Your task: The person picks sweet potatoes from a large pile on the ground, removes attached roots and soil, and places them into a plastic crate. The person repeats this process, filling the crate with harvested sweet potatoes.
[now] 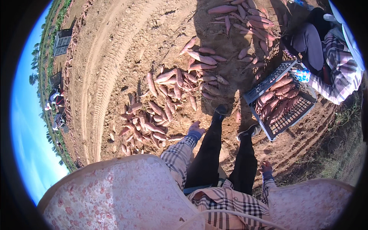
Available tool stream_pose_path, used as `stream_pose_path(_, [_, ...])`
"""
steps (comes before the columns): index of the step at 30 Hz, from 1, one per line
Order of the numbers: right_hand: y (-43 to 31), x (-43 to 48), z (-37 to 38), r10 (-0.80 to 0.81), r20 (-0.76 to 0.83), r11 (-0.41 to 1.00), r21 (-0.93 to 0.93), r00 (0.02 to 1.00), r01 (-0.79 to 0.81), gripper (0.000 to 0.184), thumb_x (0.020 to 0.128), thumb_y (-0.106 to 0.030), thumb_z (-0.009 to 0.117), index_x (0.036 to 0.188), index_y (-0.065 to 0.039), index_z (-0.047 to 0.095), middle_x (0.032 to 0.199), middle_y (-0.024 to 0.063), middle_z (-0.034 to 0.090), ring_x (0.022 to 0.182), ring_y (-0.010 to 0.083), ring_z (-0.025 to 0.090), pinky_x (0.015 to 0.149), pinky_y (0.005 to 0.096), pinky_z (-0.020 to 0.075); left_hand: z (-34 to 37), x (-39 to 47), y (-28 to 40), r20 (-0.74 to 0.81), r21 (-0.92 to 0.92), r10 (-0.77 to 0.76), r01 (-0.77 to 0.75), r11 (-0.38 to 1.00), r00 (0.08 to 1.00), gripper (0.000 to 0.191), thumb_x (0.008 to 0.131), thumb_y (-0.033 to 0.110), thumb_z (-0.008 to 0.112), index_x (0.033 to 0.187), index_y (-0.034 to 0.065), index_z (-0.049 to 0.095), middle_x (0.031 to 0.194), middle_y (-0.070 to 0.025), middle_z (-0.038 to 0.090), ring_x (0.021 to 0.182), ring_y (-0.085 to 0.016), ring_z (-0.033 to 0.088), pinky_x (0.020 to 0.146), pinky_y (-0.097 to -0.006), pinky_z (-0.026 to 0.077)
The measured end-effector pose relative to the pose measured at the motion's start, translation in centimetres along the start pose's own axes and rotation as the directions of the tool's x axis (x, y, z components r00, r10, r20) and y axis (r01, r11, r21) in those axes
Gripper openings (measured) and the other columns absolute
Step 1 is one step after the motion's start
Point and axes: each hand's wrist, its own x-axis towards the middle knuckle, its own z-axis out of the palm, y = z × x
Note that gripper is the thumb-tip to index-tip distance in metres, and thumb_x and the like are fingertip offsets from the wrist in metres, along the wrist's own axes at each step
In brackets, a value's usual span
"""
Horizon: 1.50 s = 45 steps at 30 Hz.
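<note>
My left hand is above the soil beside my left leg, its fingers apart and holding nothing. The pile of reddish sweet potatoes on the ground is the nearest thing to it. My right hand hangs low beside my right leg, over bare soil. It is small and partly shaded, and its grip is unclear. Ahead of my right foot stands a dark plastic lattice crate, tilted in view, with several sweet potatoes in it. A co-worker's patterned glove is at the crate's far end.
The co-worker crouches at the right. More sweet potatoes lie farther ahead, partly in shadow. Tyre tracks run along the soil at left. Distant crates and people stand along another row. Dry grass borders the right.
</note>
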Motion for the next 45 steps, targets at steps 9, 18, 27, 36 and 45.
stream_pose_path(9, [-9.8, -10.9, 0.4, -0.015, -0.363, 0.995, -0.102, 0.932, -0.024, 0.047, 0.069, -0.005, 0.063, 0.115, -0.001, 0.053, 0.102, 0.0132, 0.058, 0.092, 0.0244, 0.059, 0.080, 0.0354, 0.0491, -0.7, 1.3, 1.5, 0.003, 0.132, 0.046, -0.046, 0.990, 0.999, 0.049, 0.070, 0.026, 0.065, 0.113, 0.0032, 0.056, 0.101, -0.0135, 0.064, 0.096, -0.025, 0.062, 0.085, -0.0328, 0.047])
stream_pose_path(18, [-7.8, -11.1, -3.9, -0.041, -0.258, 0.993, -0.119, 0.965, 0.010, 0.040, 0.071, -0.019, 0.060, 0.110, -0.011, 0.056, 0.103, 0.0130, 0.063, 0.090, 0.0290, 0.061, 0.079, 0.0419, 0.0487, 3.5, -7.5, 14.9, 0.149, 0.811, 0.233, -0.254, 0.526, 0.961, 0.066, 0.074, 0.033, 0.060, 0.132, 0.0098, 0.040, 0.135, -0.0144, 0.043, 0.118, -0.027, 0.048, 0.098, -0.0376, 0.040])
stream_pose_path(27, [-1.5, -10.3, -6.6, -0.035, -0.319, 0.999, 0.020, 0.947, 0.043, 0.024, 0.071, -0.016, 0.063, 0.095, -0.010, 0.062, 0.087, 0.0119, 0.064, 0.081, 0.0306, 0.062, 0.071, 0.0410, 0.0495, 27.4, -2.1, 29.0, 0.538, 0.809, 0.515, -0.580, -0.094, 0.667, 0.055, 0.079, 0.029, 0.058, 0.131, 0.0156, 0.042, 0.137, -0.0085, 0.039, 0.126, -0.026, 0.038, 0.105, -0.0414, 0.026])
stream_pose_path(36, [-2.6, -10.6, -7.2, -0.050, -0.385, 0.993, 0.076, 0.921, 0.086, 0.017, 0.069, -0.011, 0.064, 0.085, -0.010, 0.062, 0.082, 0.0112, 0.063, 0.077, 0.0318, 0.061, 0.069, 0.0424, 0.0491, 32.3, 2.5, 30.8, 0.615, 0.782, 0.132, -0.580, -0.230, 0.777, 0.053, 0.074, 0.052, 0.067, 0.108, 0.0115, 0.062, 0.114, -0.0075, 0.062, 0.107, -0.023, 0.058, 0.086, -0.0379, 0.047])
stream_pose_path(45, [-1.3, -9.6, -9.7, -0.027, -0.422, 0.987, 0.130, 0.906, 0.090, 0.015, 0.071, -0.016, 0.063, 0.086, -0.011, 0.063, 0.082, 0.0125, 0.063, 0.071, 0.0323, 0.062, 0.065, 0.0420, 0.0493, 30.9, -1.1, 34.0, 0.601, 0.781, 0.058, -0.571, -0.251, 0.797, 0.042, 0.084, 0.034, 0.055, 0.121, 0.0162, 0.057, 0.123, -0.0100, 0.058, 0.113, -0.023, 0.056, 0.094, -0.0355, 0.044])
